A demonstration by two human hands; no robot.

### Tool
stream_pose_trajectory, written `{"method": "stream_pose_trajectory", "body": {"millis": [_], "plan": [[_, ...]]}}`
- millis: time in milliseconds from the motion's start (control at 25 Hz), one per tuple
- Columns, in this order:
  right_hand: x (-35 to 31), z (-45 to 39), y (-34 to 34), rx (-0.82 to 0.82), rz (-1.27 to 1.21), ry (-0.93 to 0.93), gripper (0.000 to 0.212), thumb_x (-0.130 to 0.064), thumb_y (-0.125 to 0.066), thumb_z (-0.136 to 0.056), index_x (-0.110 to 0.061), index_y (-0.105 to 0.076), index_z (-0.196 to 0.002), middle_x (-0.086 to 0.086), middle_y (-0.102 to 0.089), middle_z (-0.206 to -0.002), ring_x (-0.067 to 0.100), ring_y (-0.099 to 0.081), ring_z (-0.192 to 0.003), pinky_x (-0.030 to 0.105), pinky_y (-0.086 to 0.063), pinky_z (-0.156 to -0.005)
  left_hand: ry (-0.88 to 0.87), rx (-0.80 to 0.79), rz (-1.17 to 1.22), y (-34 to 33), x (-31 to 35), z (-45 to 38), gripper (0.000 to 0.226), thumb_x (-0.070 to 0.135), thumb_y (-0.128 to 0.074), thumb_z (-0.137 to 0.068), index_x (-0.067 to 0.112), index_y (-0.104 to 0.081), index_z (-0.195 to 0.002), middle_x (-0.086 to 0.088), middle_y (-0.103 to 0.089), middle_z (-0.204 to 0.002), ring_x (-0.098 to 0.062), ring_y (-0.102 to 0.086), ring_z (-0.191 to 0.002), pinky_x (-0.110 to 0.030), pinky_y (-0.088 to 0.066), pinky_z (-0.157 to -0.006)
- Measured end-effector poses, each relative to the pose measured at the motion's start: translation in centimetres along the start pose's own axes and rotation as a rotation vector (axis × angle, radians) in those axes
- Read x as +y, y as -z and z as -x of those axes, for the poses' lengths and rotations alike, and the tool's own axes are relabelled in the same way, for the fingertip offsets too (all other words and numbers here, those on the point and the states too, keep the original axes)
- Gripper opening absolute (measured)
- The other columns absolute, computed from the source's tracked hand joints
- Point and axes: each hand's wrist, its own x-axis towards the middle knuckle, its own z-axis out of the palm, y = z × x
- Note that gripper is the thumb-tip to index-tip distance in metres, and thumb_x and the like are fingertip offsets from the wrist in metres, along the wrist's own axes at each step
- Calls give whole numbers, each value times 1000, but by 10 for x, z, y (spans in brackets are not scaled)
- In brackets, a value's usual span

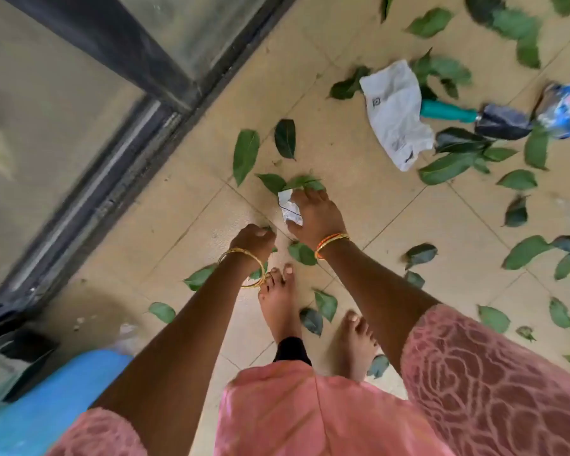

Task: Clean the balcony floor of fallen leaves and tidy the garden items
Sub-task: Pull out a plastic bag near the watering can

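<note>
Now, right hand [315, 218] reaches down to the tiled floor [392, 225], fingers on green leaves [305, 183], and holds a crumpled white paper scrap [288, 210] | left hand [254, 240] is curled closed around some leaves | more leaves scattered on floor | white plastic bag [394, 113] lies over teal-handled trowel [474, 118], well apart.

Beige tiled floor [359, 199] (thin grout lines) meets a dark-framed glass door [89, 103] — soft daylight.

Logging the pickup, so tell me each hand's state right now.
Left hand: fingers curled, contents cannot be told.
Right hand: holds a crumpled paper scrap and leaves.
</note>
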Motion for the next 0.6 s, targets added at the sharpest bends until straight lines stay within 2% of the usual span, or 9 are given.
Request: {"method": "stream_pose_trajectory", "body": {"millis": [120, 280, 400, 520, 600], "plan": [[-2, -7, -8, -64, 72, -150, 53, -17, -63, -84, -7, -42, -132, 20, -57, -120, 36, -51, -113, 40, -47, -87, 114, -43, 112, 6, -5, -3, 39, 30, -50, -94, -2, -58, -114, -22, -64, -113, -35, -66, -99, -49, -52, -91], [-5, -10, -5, -49, -15, -257, 42, -13, -57, -88, -10, -45, -128, 18, -59, -114, 33, -53, -109, 39, -48, -84, 158, -96, 172, 12, 4, 5, 34, 23, -47, -95, -3, -58, -115, -20, -65, -111, -34, -66, -98, -40, -53, -85], [-10, -10, 1, -34, -240, -290, 33, -10, -57, -84, -8, -55, -116, 15, -65, -104, 31, -60, -99, 36, -50, -82, 157, -73, 262, 18, 19, 8, 36, 27, -46, -96, 0, -56, -117, -19, -62, -114, -33, -64, -97, -40, -51, -83], [-19, 0, 25, 6, -639, -441, 19, 0, -59, -80, -5, -64, -97, 11, -65, -95, 22, -59, -88, 29, -49, -82, 204, -37, 483, 24, 41, 24, 41, 37, -47, -97, 14, -45, -131, -13, -52, -123, -32, -57, -106, -42, -50, -86], [-26, 13, 47, -39, -910, -576, 17, 2, -63, -79, -15, -65, -83, 7, -63, -87, 25, -61, -88, 37, -51, -89, 203, -79, 597, 27, 61, 43, 37, 40, -46, -97, 17, -47, -126, -13, -49, -126, -34, -54, -115, -44, -51, -87]]}}
